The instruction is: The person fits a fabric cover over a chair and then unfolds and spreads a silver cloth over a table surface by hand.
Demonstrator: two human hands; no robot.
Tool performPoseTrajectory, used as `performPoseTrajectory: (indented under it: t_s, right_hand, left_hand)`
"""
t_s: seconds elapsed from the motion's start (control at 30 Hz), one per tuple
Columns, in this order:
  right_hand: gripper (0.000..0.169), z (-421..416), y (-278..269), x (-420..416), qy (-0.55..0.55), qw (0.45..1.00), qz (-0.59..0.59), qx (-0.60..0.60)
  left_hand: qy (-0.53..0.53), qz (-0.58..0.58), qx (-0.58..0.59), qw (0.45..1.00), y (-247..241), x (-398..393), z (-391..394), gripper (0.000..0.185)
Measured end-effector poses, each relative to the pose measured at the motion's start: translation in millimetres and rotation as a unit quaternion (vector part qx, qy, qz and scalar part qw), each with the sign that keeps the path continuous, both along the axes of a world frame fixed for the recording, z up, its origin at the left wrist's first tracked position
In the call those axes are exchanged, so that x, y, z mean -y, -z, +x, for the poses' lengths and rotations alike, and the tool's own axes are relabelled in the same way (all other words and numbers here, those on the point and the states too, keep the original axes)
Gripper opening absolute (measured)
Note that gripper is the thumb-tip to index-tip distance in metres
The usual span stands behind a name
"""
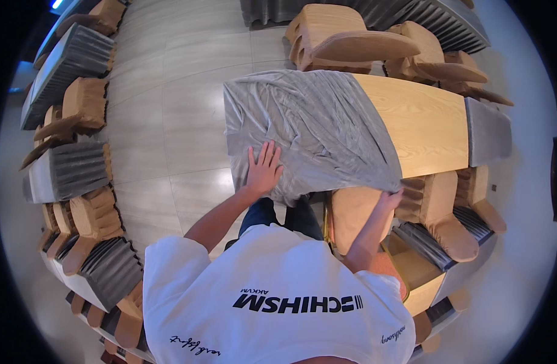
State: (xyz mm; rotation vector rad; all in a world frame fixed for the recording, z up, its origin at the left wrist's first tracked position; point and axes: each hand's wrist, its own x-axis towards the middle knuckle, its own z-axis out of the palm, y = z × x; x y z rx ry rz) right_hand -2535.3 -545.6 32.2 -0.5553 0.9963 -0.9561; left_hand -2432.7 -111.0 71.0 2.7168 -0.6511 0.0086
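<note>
A grey velvety tablecloth (315, 123) lies bunched and creased over the left part of a table whose bare light wood top (424, 123) shows to the right. My left hand (264, 170) rests flat on the cloth near its lower left part, fingers apart. At the near edge of the table, my right hand (391, 199) grips the cloth's lower right corner, its fingers partly hidden. Creases run from the far edge of the cloth towards that corner. At the table's right end is a smooth grey covered surface (488, 132).
A chair with a tan cover (353, 214) stands against the near side, by my right forearm. More covered chairs (333, 36) stand beyond the far side. Rows of tables with pleated grey cloths (80, 164) and chairs line the left, across a tiled floor (192, 123).
</note>
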Motion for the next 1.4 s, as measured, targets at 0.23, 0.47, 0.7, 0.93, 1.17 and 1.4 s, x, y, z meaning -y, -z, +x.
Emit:
performPoseTrajectory:
  t_s: [0.23, 0.47, 0.7, 0.93, 1.17, 1.4]
  right_hand:
    - [0.020, 231.1, -135.4, 123.6, -0.127, 0.967, -0.219, 0.035]
    - [0.032, 343.5, -220.5, 59.0, -0.411, 0.848, -0.327, 0.072]
    - [0.053, 122.2, -68.7, 110.9, -0.295, 0.548, -0.652, -0.433]
    - [0.032, 37.1, -37.6, 102.3, -0.506, 0.488, -0.464, -0.539]
    - [0.045, 169.7, -176.2, 556.3, -0.117, 0.455, -0.561, -0.681]
    - [0.063, 315.3, -179.1, 359.2, -0.283, 0.569, -0.706, -0.311]
  left_hand:
    - [0.021, 0.006, 0.000, 1.000, 5.7, 89.1, 79.0, 0.056]
    - [-0.092, 0.048, 0.073, 0.992, 34.7, 161.2, 227.4, 0.057]
    - [-0.092, 0.039, 0.130, 0.986, 41.1, 143.0, 252.4, 0.050]
    - [0.039, 0.014, 0.007, 0.999, 4.9, 180.8, 15.2, 0.047]
    - [0.127, -0.014, -0.007, 0.992, 0.5, 251.0, 5.2, 0.045]
    - [0.063, 0.048, -0.022, 0.997, 14.4, 388.4, 119.0, 0.050]
